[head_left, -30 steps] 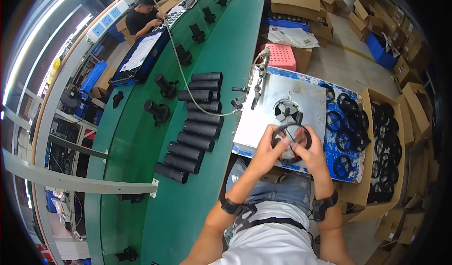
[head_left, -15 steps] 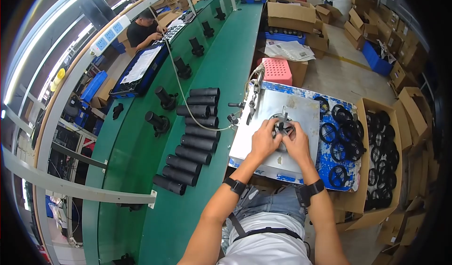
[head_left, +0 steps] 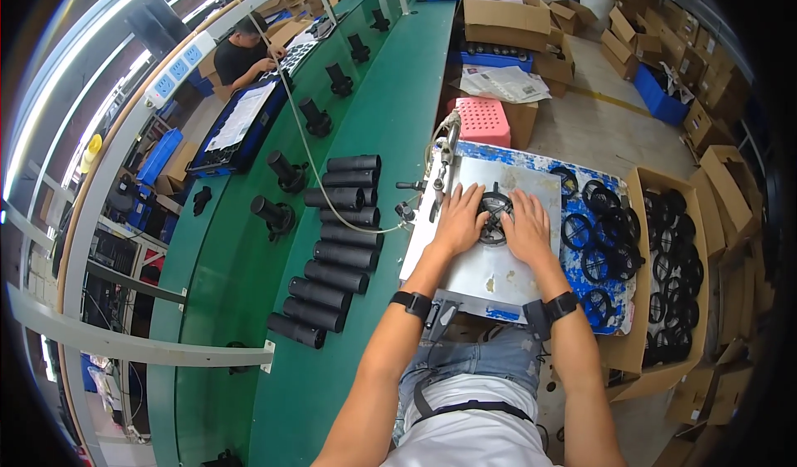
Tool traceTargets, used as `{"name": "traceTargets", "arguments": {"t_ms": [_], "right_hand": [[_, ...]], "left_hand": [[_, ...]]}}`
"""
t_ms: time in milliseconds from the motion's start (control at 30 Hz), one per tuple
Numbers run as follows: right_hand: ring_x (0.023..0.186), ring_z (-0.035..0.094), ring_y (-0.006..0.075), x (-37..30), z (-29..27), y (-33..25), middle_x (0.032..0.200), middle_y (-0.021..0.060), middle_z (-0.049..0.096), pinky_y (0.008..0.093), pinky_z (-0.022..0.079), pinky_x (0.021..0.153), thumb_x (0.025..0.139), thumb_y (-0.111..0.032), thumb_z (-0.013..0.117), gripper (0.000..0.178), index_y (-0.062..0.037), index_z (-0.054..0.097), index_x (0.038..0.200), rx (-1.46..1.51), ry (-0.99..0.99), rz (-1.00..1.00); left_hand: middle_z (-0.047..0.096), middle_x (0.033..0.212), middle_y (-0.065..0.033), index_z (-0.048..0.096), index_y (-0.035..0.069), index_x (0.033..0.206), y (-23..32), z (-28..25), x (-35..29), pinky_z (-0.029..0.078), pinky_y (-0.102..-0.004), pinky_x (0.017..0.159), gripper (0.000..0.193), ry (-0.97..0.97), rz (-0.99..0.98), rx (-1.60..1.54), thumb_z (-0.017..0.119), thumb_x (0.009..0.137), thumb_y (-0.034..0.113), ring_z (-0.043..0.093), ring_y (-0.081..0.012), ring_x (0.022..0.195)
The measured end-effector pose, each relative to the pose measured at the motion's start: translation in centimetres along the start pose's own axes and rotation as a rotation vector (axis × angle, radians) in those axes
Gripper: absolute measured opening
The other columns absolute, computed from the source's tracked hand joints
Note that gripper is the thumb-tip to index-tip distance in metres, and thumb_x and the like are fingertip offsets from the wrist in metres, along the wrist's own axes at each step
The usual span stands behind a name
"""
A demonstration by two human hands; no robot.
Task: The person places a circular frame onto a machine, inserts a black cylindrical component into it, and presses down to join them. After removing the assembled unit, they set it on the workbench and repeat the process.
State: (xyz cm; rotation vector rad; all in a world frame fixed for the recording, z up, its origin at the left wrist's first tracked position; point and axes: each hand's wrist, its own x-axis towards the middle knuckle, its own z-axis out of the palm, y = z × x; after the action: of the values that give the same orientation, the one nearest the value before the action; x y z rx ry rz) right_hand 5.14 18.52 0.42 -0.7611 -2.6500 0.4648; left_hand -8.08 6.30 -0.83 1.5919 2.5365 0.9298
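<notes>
Ring [head_left: 496, 210], black and spoked, on a metal plate [head_left: 515, 278].
Left hand [head_left: 459, 220] and right hand [head_left: 527, 228] flank it, fingers spread wide, palms down, thumbs at the ring's rim.

Bright, mostly even indoor light, seen through a strongly bowed fisheye.
A glowing tube [head_left: 79, 42] at upper left burns out to plain white, and a pale sheen lies on the green bench [head_left: 407, 93] and the metal plate [head_left: 515, 272]. The spokes of the black ring [head_left: 496, 218] read fairly clearly (small as they are), while the distant background softens. The grey frame bar [head_left: 141, 326] curves, and the corners fall to black.
</notes>
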Motion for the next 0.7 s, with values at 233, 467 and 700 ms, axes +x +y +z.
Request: {"name": "traceTargets", "arguments": {"t_ms": [233,467,700], "right_hand": [[0.14,0.029,0.0356,-1.6,0.2,-0.4,0.15,0.0139,0.037,0.0476,0.02,0.115,0.093,-0.023,0.05,0.051,0.0022,0.044,0.136,0.029,-0.087,-0.028],[0.142,0.026,0.0346,-2.1,0.2,-0.3,0.149,0.0217,0.035,0.0501,0.019,0.115,0.086,-0.031,0.059,0.069,0.005,0.037,0.141,0.139,-0.011,-0.007],[0.136,0.035,0.0343,-2.6,-0.3,-1.7,0.145,0.0207,0.039,0.0529,0.024,0.112,0.069,-0.034,0.075,0.092,0.0024,0.034,0.143,0.214,0.006,-0.093]], "left_hand": [[0.041,0.147,-0.0143,0.042,0.008,0.141,-0.4,-0.7,-0.2,0.023,-0.052,0.114,0.049,-0.047,0.024,0.071,0.05,0.093,0.019,0.031,-0.04,0.138],[0.043,0.145,-0.0143,0.043,0.008,0.14,0.8,0.8,-1.1,0.025,-0.0514,0.113,0.045,0.067,0.002,-0.006,0.045,0.096,0.018,0.034,-0.0364,0.138],[0.047,0.143,-0.0134,0.044,0.008,0.14,0.8,0.1,-1.7,0.025,-0.0488,0.113,0.046,0.098,-0.033,-0.06,0.046,0.095,0.019,0.038,-0.0338,0.136]]}}
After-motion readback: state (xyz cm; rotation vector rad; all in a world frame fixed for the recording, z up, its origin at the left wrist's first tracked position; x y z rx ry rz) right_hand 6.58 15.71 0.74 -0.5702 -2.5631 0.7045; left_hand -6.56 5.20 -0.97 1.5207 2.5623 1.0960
